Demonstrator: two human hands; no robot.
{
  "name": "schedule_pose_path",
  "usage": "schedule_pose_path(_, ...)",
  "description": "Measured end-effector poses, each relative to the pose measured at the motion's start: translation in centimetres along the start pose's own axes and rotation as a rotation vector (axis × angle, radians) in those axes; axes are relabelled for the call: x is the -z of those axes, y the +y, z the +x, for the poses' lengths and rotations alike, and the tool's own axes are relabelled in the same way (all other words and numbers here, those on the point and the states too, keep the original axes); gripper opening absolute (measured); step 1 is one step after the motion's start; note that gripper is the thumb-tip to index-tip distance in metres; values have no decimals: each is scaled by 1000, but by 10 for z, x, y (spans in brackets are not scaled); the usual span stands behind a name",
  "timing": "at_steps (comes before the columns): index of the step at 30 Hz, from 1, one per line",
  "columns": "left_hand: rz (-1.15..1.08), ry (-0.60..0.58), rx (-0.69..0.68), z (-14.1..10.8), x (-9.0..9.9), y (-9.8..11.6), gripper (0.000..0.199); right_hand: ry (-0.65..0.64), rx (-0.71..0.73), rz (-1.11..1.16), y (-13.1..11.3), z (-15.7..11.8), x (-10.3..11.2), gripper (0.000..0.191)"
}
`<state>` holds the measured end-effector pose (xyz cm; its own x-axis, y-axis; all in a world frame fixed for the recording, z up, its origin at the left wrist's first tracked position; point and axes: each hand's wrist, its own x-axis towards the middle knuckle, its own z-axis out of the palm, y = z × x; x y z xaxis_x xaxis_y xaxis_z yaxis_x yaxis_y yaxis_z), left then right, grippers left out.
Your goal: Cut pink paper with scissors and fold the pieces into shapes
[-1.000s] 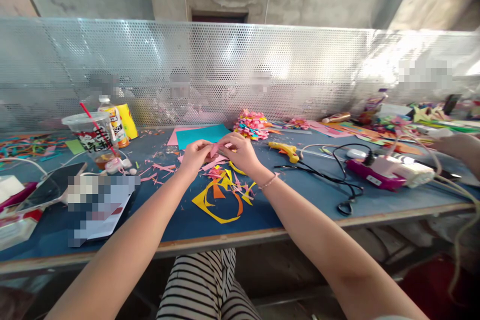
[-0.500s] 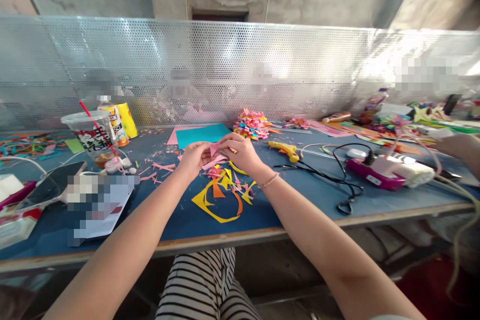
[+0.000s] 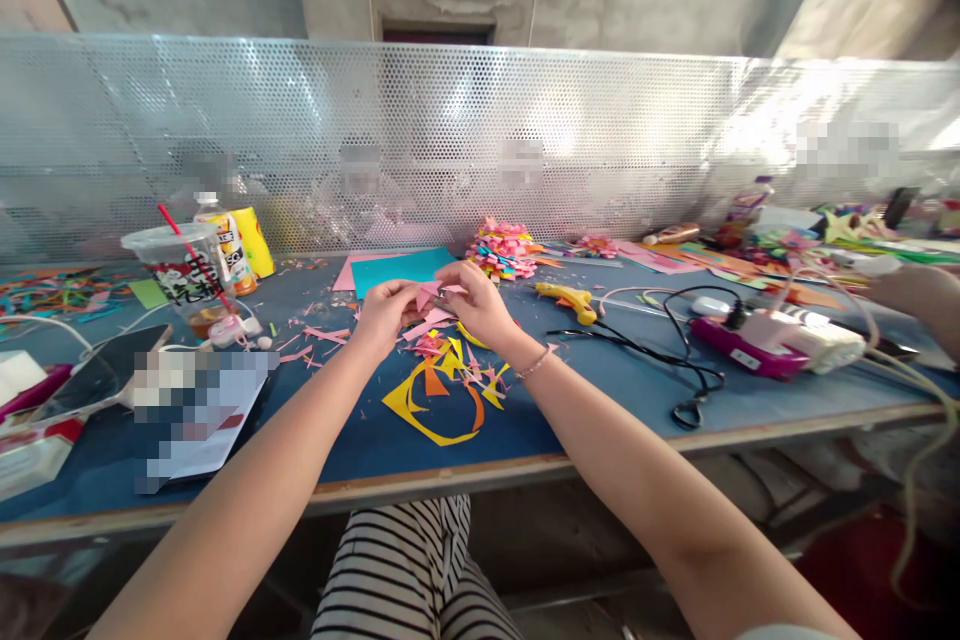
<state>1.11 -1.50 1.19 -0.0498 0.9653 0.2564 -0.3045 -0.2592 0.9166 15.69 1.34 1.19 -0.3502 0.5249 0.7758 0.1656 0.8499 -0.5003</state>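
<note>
Between my two hands is a small piece of pink paper (image 3: 428,296), pointed in outline and held just above the table. My left hand (image 3: 387,316) pinches its left side, and the fingers of my right hand (image 3: 480,308) are closed on its right side. Beneath them lie yellow paper scraps (image 3: 405,410), orange scraps (image 3: 436,381) and pink strips (image 3: 330,334). Behind the hands a teal sheet (image 3: 397,270) rests partly over a pink sheet (image 3: 346,276). A layered ball of pink, yellow and blue paper pieces (image 3: 501,248) stands just beyond my right hand.
A yellow glue gun (image 3: 568,301) lies to the right, near black cables (image 3: 701,382) and a purple power strip (image 3: 750,350). On the left stand a plastic cup (image 3: 180,270), a bottle (image 3: 229,240) and phones (image 3: 105,370). A perforated metal screen (image 3: 315,140) backs the table. Another person's hand (image 3: 911,295) is at far right.
The pink paper is spread wider between my fingers and shows a more pointed shape. My right fingers have shifted slightly. Elsewhere on the table, little differs.
</note>
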Motion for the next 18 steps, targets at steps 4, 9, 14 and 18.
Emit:
schedule_pose_path(4, 39, 5, -26, 0, 0, -1, 18, -23, -295, 199, 6, 0, -5, 16)
schedule_pose_path(9, 108, -19, -66, 0, 0, -2, 17, -123, -384, 195, 6, -1, -6, 31)
schedule_pose_path(14, 146, -50, -91, 0, -1, -4, 16, -106, -312, 171, 3, -1, -6, 29)
schedule_pose_path(18, 148, -53, -77, -1, -2, -4, 16, -103, -268, 98, 3, -1, -6, 29)
